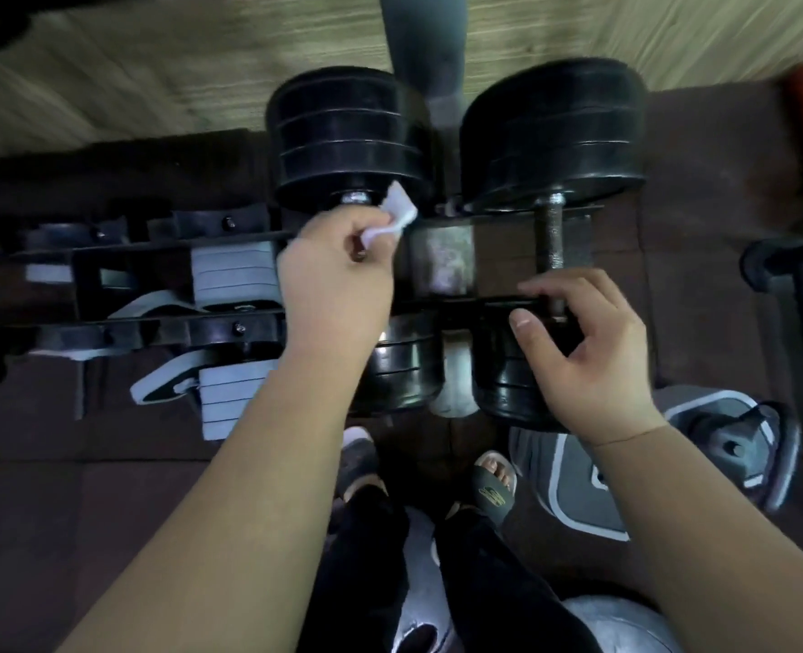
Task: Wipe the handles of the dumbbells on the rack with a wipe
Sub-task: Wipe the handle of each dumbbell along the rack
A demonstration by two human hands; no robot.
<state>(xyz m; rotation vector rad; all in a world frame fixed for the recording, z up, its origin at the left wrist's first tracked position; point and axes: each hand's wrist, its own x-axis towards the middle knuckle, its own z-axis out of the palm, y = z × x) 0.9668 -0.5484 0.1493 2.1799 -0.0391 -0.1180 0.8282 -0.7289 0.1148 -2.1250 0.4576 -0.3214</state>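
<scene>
1. Dumbbells sit side by side across the rack [456, 304] below you: the left dumbbell [347, 139] under your left hand, the right dumbbell [555, 134] under your right.
2. Your left hand [333, 271] is closed over the left dumbbell's handle, fingers curled around it with the wipe [392, 216] pinched in them. The white wipe sticks out past your fingertips, just short of the far plates, where a bit of shiny collar [355, 197] shows beyond your knuckles.
3. Your right hand [588, 351] rests at the near end of the right dumbbell's handle [550, 238]. Its fingers are spread and loosely bent, thumb toward the near plates [507, 384], clamped on nothing that you can see. The bare, dull handle runs away from your fingertips to the far plates.
4. Left of your left hand, the rack holds paler, stacked-plate weights [230, 275].
5. Beneath your wrists, your feet in slides [496, 492] stand on the dark floor.
</scene>
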